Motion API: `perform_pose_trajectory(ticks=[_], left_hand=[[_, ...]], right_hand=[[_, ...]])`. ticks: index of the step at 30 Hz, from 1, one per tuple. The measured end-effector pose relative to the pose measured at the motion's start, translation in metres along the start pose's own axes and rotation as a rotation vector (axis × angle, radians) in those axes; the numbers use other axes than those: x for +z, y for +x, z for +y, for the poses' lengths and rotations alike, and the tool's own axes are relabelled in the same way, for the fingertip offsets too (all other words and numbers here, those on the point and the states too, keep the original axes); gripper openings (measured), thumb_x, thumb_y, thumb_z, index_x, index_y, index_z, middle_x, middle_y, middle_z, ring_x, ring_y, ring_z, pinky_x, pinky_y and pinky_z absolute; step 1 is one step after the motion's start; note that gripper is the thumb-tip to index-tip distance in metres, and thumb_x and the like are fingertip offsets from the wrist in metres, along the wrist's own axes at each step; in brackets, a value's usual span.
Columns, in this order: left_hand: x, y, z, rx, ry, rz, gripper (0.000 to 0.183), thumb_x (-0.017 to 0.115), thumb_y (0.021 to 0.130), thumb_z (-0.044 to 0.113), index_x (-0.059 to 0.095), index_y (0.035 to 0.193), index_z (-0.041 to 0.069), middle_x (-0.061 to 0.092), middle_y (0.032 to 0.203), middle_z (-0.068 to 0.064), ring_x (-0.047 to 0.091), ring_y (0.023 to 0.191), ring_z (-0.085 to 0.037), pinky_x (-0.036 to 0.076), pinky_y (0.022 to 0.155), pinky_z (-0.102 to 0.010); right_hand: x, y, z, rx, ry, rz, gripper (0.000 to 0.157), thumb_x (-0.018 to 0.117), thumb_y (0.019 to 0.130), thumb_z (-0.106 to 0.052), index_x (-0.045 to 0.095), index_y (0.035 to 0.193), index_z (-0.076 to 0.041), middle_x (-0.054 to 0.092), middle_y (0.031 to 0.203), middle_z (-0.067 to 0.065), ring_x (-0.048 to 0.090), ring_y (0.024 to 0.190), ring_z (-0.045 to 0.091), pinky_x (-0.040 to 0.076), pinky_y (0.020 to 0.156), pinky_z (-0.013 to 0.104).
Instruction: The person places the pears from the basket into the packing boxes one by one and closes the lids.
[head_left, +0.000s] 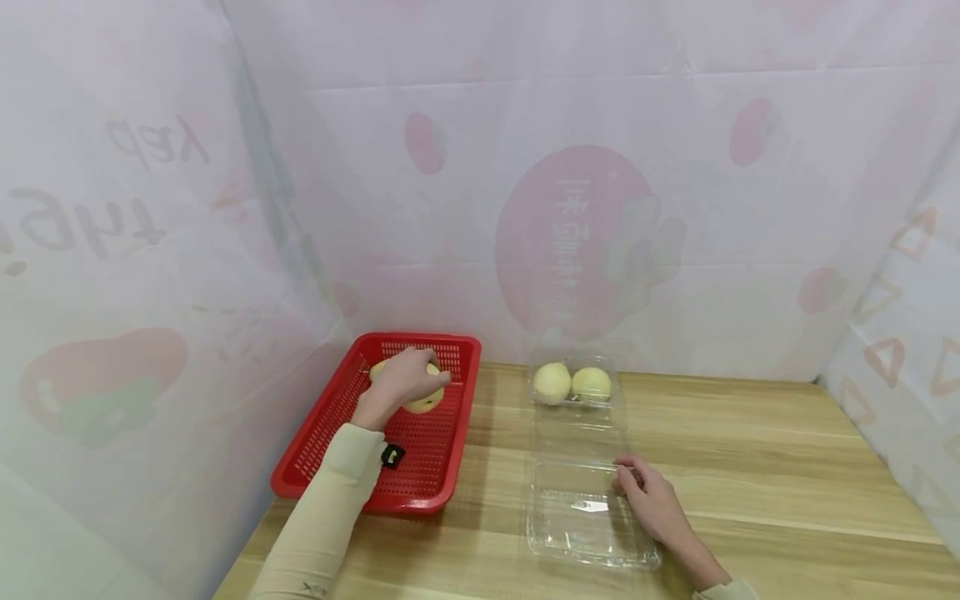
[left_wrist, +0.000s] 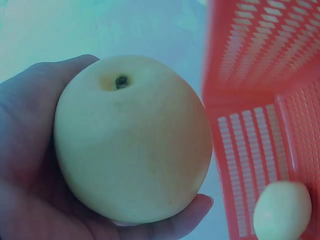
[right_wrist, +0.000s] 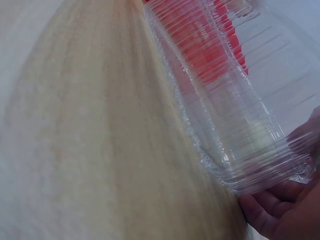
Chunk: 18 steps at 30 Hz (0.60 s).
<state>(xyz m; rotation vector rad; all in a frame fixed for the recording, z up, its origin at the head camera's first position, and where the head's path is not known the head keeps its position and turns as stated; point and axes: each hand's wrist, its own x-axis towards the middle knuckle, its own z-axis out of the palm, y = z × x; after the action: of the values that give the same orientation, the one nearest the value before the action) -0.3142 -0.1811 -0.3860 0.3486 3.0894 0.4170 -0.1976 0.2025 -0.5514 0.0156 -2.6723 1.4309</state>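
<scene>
Red basket (head_left: 408,505): perforated, left of the clear container (head_left: 573,521) on the wooden table (head_left: 750,467).
Left hand (head_left: 405,379): over the basket, fingers and thumb curled round 1 pale yellow fruit (left_wrist: 135,145), spread about as wide as it.
Fruit in grip: a dark-centred hollow shows at 1 end in the left wrist view.
Loose fruit (left_wrist: 282,212): 1, inside the basket.
Clear container: unfolded, its 2 halves lying one beyond the other.
Paired fruits (head_left: 572,385): 2, side by side in the far half.
Right hand (head_left: 651,504): nearly closed, pinching the near half's right edge.
Backdrop (head_left: 600,83): pale printed sheet.
</scene>
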Motion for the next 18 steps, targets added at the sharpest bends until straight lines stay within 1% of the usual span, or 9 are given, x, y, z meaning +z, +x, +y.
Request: perform_pose_trajectory(ticks=[3,4,6,10,14,16,18], left_hand=[[0.003,-0.001,0.009,0.028,-0.047,0.006,0.051,0.057,0.09,0.04,0.061,0.127,0.006,0.064,0.123,-0.013,0.058,0.106,-0.026,0.052,0.088,-0.044],[0.004,-0.001,0.012,0.033,-0.058,0.01,0.051,0.057,0.09,0.04,0.061,0.127,0.006,0.064,0.124,-0.012,0.058,0.108,-0.026,0.051,0.089,-0.043],[0.007,-0.001,0.018,0.036,-0.082,0.01,0.049,0.057,0.09,0.04,0.063,0.125,0.007,0.066,0.118,-0.01,0.058,0.105,-0.025,0.051,0.087,-0.041],[0.01,0.0,0.031,0.029,-0.122,0.002,0.043,0.057,0.089,0.041,0.064,0.119,0.01,0.064,0.105,-0.005,0.054,0.095,-0.021,0.047,0.077,-0.035],[0.01,0.0,0.044,0.033,-0.153,-0.001,0.034,0.059,0.089,0.04,0.065,0.109,0.014,0.06,0.098,-0.003,0.051,0.09,-0.019,0.045,0.073,-0.033],[0.011,0.0,0.049,0.044,-0.156,0.01,0.032,0.059,0.088,0.04,0.066,0.108,0.014,0.06,0.098,-0.002,0.052,0.088,-0.018,0.045,0.073,-0.032],[0.013,-0.001,0.053,0.055,-0.16,0.015,0.031,0.059,0.088,0.039,0.065,0.105,0.014,0.059,0.094,-0.002,0.051,0.084,-0.018,0.043,0.069,-0.031]], right_hand=[[0.0,0.001,-0.001,0.005,-0.006,-0.003,0.027,0.049,0.102,-0.024,0.063,0.12,-0.008,0.073,0.089,0.002,0.067,0.084,0.014,0.049,0.075,0.026],[-0.001,0.001,-0.001,0.007,-0.006,-0.006,0.028,0.049,0.102,-0.024,0.063,0.12,-0.007,0.072,0.089,0.002,0.066,0.083,0.014,0.049,0.075,0.026],[-0.001,0.001,0.0,0.011,-0.009,-0.013,0.028,0.049,0.103,-0.024,0.063,0.121,-0.007,0.072,0.089,0.002,0.066,0.084,0.013,0.048,0.075,0.027],[-0.002,0.001,0.0,0.013,-0.018,-0.015,0.029,0.049,0.103,-0.024,0.062,0.121,-0.007,0.073,0.09,0.001,0.066,0.084,0.013,0.049,0.077,0.028],[0.0,0.001,0.0,0.01,-0.018,-0.008,0.028,0.049,0.102,-0.023,0.063,0.12,-0.007,0.073,0.089,0.001,0.067,0.085,0.013,0.049,0.077,0.028],[0.0,0.001,-0.001,0.01,-0.015,-0.009,0.028,0.049,0.102,-0.023,0.063,0.12,-0.007,0.073,0.089,0.001,0.067,0.085,0.014,0.049,0.077,0.028],[0.001,0.001,-0.001,0.01,-0.015,-0.01,0.028,0.049,0.102,-0.024,0.063,0.12,-0.007,0.072,0.089,0.001,0.067,0.085,0.014,0.049,0.077,0.028]])
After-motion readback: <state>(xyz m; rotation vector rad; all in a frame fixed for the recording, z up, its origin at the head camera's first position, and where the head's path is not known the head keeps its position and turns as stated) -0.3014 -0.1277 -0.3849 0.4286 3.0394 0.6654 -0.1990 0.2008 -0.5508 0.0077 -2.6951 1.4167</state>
